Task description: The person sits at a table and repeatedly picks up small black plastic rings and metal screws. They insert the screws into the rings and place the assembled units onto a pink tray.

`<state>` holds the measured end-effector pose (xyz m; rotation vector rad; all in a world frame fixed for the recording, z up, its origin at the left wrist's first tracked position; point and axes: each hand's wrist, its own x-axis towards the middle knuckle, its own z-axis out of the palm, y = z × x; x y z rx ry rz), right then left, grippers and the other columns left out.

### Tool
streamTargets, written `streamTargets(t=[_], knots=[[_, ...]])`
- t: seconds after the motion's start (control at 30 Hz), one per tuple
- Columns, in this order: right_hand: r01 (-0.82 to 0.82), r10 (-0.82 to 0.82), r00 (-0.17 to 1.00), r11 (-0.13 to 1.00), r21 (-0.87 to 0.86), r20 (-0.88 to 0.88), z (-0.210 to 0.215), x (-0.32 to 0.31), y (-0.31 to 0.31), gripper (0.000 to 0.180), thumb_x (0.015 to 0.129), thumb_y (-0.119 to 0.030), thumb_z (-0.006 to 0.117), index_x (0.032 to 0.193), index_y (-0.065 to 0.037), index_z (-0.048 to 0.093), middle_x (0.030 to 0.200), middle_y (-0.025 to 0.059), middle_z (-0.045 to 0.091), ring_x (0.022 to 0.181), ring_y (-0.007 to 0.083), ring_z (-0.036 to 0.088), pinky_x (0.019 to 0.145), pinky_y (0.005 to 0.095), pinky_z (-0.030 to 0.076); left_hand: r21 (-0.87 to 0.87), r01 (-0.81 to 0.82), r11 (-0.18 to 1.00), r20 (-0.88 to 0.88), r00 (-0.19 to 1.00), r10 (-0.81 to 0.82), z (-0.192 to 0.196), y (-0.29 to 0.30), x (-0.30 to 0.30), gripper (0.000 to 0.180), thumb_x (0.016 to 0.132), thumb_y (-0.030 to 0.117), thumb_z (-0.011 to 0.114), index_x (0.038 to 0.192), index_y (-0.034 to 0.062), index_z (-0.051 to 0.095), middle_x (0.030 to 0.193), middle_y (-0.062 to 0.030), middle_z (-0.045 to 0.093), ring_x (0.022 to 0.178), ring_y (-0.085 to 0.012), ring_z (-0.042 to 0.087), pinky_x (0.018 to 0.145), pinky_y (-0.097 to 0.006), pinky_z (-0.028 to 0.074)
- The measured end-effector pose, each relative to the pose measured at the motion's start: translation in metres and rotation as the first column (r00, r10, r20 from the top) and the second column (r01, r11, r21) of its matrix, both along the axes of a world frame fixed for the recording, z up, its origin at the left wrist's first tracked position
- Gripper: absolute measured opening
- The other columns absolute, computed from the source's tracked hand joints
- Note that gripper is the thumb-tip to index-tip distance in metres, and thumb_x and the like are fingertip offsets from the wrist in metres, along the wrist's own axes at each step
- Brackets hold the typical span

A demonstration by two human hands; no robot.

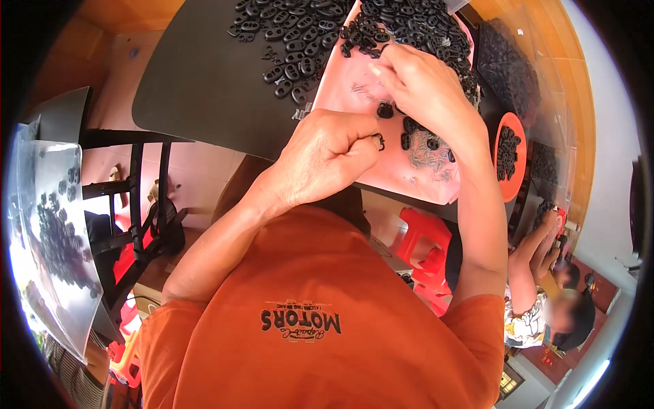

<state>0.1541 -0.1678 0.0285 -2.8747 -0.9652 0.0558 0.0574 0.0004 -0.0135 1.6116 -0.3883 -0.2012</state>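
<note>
My left hand (330,153) is closed in front of me over the near part of a pink sheet (334,92). A small black plastic cord lock piece (379,142) pokes out between its thumb and forefinger. Farther off, my right hand (422,82) reaches to the edge of a heap of small black parts (426,24), its fingers curled together. What those fingertips hold, if anything, is hidden. Beneath my right wrist lie a few loose black pieces (385,110) and a scatter of small metal springs (430,160).
Many black two-hole cord locks (293,41) are spread on the dark table (197,82) at the far left. An orange tray (509,187) of black parts stands at the right, near a clear plastic sheet (545,82). Another person (528,286) sits at lower right. Red stools (424,245) stand below.
</note>
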Motion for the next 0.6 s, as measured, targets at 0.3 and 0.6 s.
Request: streamTargets(t=[0.3, 0.6], knots=[[-0.071, 0.071, 0.997, 0.997, -0.003, 0.029, -0.003, 0.006, 0.012, 0.017, 0.079, -0.013, 0.054, 0.078, 0.004, 0.054, 0.076, 0.0233, 0.06, 0.074, 0.04, 0.062, 0.066, 0.0474, 0.049, -0.077, -0.001, 0.997, -0.037, 0.999, -0.002, -0.001, 0.001, -0.002, 0.017, 0.084, 0.008, 0.048, 0.082, -0.0017, 0.061, 0.06, 0.0023, 0.044, 0.055, -0.005, 0.039, 0.048, -0.025, 0.034], [0.24, 0.083, 0.892, 0.746, 0.621, -0.445, 0.014, -0.024, -0.002, 0.011, 0.084, -0.005, 0.064, 0.088, 0.001, 0.056, 0.069, -0.001, 0.053, 0.059, 0.0051, 0.046, 0.052, 0.0239, 0.041, -0.2, -0.034, 0.979, -0.174, 0.985, -0.002, 0.002, 0.002, -0.007, 0.02, 0.093, 0.016, 0.049, 0.088, 0.0002, 0.061, 0.075, 0.0026, 0.054, 0.07, -0.0048, 0.047, 0.065, -0.022, 0.041]])
